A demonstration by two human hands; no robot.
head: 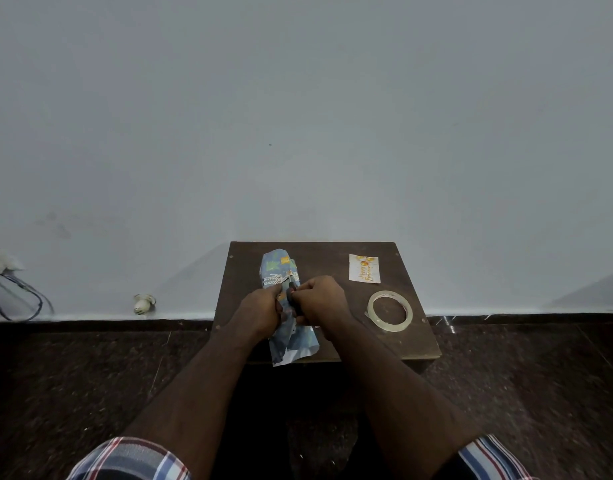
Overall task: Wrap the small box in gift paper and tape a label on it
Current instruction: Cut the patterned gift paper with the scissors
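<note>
- Pale grey wall (298, 116) fills the upper half of the view, meeting a dark speckled stone floor (90, 375) along a black skirting strip.
- Against the wall stands a small dark brown wooden table (395, 341), seen from above by the person seated at it.
- On the table's left half lies the gift paper (279, 268), blue with printed patterns, rolled loosely around what seems to be the small box; the box itself is hidden inside the paper. The bundle runs from the far edge of the table to the near edge, where its white underside hangs slightly over.
- The person's left hand (260, 311) is curled around the middle of the paper bundle, gripping it from the left side.
- The right hand (319, 299) is curled too, touching the left hand, fingers pinching a small dark object (291, 294) against the paper. What that object is cannot be told.
- A birthday label (364, 269), white with orange lettering and balloons, lies flat near the table's far right corner, well apart from the hands.
- A roll of clear tape (390, 310) lies flat nearer the right edge, just in front of the label.
- Both forearms are bare; plaid sleeves (132, 459) in red, white and blue show at the bottom corners.
- Far left, at the foot of the wall, a white socket with dangling wires (17, 296) and a small white fitting (143, 303).
</note>
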